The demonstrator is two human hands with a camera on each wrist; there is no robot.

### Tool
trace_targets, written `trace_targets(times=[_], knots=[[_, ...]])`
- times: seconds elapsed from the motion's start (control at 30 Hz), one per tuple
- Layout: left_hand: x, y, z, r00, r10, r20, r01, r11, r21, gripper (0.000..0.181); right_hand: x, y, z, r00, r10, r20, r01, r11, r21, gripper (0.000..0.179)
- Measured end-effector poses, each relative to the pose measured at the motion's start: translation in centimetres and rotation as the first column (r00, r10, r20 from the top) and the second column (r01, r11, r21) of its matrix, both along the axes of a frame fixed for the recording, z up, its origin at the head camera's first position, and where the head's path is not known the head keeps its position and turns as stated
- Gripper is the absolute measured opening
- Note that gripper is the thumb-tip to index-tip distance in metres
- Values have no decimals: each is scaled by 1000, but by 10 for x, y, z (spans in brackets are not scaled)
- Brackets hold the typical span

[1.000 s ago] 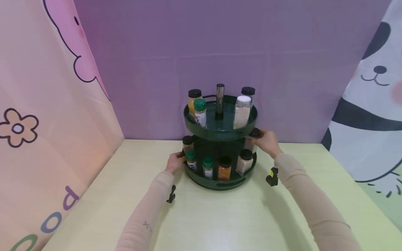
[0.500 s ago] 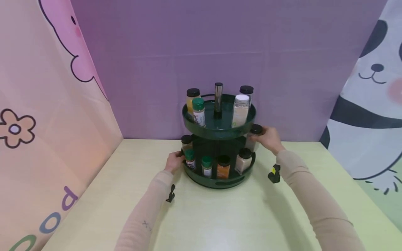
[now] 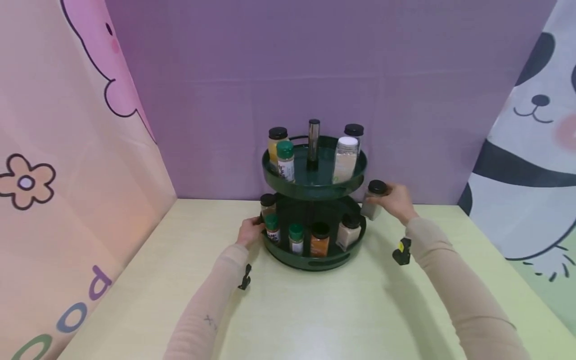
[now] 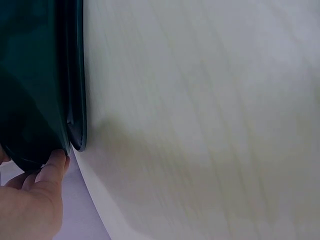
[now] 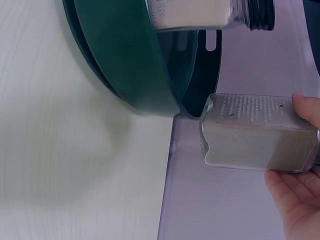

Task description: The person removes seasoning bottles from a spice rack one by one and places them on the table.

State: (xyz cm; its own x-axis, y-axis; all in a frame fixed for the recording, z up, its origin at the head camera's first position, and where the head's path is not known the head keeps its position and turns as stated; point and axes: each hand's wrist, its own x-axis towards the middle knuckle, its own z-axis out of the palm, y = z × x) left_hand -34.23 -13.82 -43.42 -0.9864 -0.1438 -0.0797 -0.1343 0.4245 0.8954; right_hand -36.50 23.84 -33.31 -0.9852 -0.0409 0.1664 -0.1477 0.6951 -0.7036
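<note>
A dark green two-tier round spice rack (image 3: 315, 192) stands at the back of the table, jars on both tiers. My left hand (image 3: 250, 232) grips the lower tier's rim on its left side; in the left wrist view the fingers (image 4: 52, 167) bend over the green wall (image 4: 30, 90). My right hand (image 3: 398, 202) holds a square clear spice jar (image 3: 371, 206) with a black lid, beside the rack's right side. Close up in the right wrist view, the jar (image 5: 255, 142) holds grey-brown powder, and thumb and fingers pinch it near the lid, its base just outside the lower rim.
On the upper tier are a white-lidded jar (image 3: 345, 160), a green-lidded jar (image 3: 285, 160) and black-lidded ones around a metal post (image 3: 313, 142). Several jars line the lower tier's front, among them an orange one (image 3: 320, 241). A purple backdrop (image 3: 225, 100) rises behind the table.
My right hand has carried the jar from the lower tier's right side outward to the right, clear of the rim. The left hand has stayed at the rack's left rim.
</note>
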Motion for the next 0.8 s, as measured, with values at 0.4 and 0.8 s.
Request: trace_targets(times=[0.4,0.8], knots=[[0,1,-1,1000,2,-1,-2,1000,4,40,5,10,2,1000,-18,-19,18,1000,18,52],[1,1,0,1000,3,1,-3,1000,12,40,7,24,-5,1000,-18,19,18,1000,7,56]])
